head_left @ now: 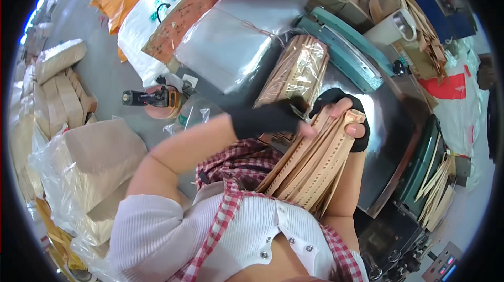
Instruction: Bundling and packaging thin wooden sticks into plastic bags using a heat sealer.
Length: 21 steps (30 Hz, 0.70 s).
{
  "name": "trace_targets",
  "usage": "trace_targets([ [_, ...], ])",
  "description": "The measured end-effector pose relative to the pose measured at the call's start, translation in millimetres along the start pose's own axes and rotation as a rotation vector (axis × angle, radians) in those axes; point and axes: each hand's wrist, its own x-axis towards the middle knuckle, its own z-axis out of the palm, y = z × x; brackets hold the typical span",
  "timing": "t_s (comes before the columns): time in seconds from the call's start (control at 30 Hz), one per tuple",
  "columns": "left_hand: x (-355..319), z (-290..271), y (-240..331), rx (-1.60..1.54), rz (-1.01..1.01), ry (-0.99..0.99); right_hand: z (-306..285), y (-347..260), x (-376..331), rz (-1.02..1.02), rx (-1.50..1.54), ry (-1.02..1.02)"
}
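A thick bundle of wooden rulers (315, 161) slants upward from my chest, with dark markings along the strips. My right hand (352, 122), in a black fingerless glove, is closed around its upper end. My left hand (296, 119), gloved the same way, is blurred at the bundle's left edge near the top. Its fingers are partly hidden, so I cannot tell whether they grip anything. Just beyond my hands, another bundle of rulers (296, 67) lies in clear plastic wrap on the dark worktop.
A teal bag sealer (344, 46) stands behind the wrapped bundle. Clear plastic bags (236, 25) are stacked to its left. Left of the worktop is a yellow-and-black power tool (157, 98). Plastic-wrapped packs (100, 145) crowd the left; a dark green box (420, 166) sits right.
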Motion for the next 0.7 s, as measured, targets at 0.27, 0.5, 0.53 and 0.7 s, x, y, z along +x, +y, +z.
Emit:
trace_targets([
  [0.27, -12.8, -212.7, 41.0, 1.164, 0.459, 1.017, -14.3, 17.0, 17.2, 0.125, 0.059, 0.110],
  [0.5, -6.0, -237.8, -3.7, 1.292, 0.705, 0.988, -29.1, 14.9, 19.1, 0.118, -0.055, 0.069],
  [0.53, -3.0, -231.4, -0.6, 1.052, 0.851, 1.040, -29.5, 15.1, 16.8, 0.156, -0.019, 0.132],
  [0.7, -1.1, -216.6, 19.4, 0.879, 0.449, 1.106, -21.4, 13.7, 20.7, 0.217, 0.035, 0.175],
])
